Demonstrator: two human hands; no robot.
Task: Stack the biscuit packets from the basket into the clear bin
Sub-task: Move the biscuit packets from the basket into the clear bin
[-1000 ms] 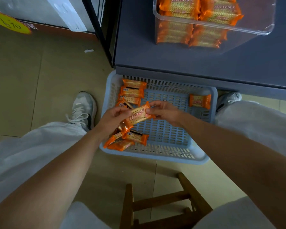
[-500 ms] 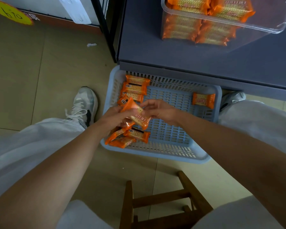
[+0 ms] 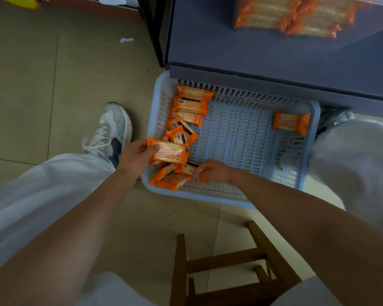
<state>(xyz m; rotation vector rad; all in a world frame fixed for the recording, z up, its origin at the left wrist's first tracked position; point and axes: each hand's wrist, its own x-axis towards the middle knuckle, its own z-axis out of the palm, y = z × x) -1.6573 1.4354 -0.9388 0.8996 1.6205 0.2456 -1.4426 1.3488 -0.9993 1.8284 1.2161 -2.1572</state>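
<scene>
**Grey flat-topped counter** (image 3: pixel 263 51): carries the clear plastic bin (image 3: pixel 373 15) at its far right. The bin is only partly in frame and blurred.

**Bin contents:** stacked orange packets (image 3: pixel 296 18) show inside in at least two columns. The room remaining cannot be judged.

**Light blue slotted plastic basket** (image 3: pixel 241 198): stands on the floor with its far edge tucked under the counter. Most of its floor is bare. Judgement: the transfer is well advanced but not finished.

**Remaining stock:** a loose heap of orange foil biscuit packets (image 3: pixel 191 106) lies along the basket's left side. One lone orange packet (image 3: pixel 291 123) lies against the right wall, well apart from the heap.

**Left hand** (image 3: pixel 134 157): fingers and thumb are curled round a single label-up biscuit packet (image 3: pixel 170 153), held just over the heap and not yet taken to the bin.

**Right hand** (image 3: pixel 212 172): lowered onto the packets in the near left corner, fingertips touching them. Whether it has closed on one cannot be told.
</scene>
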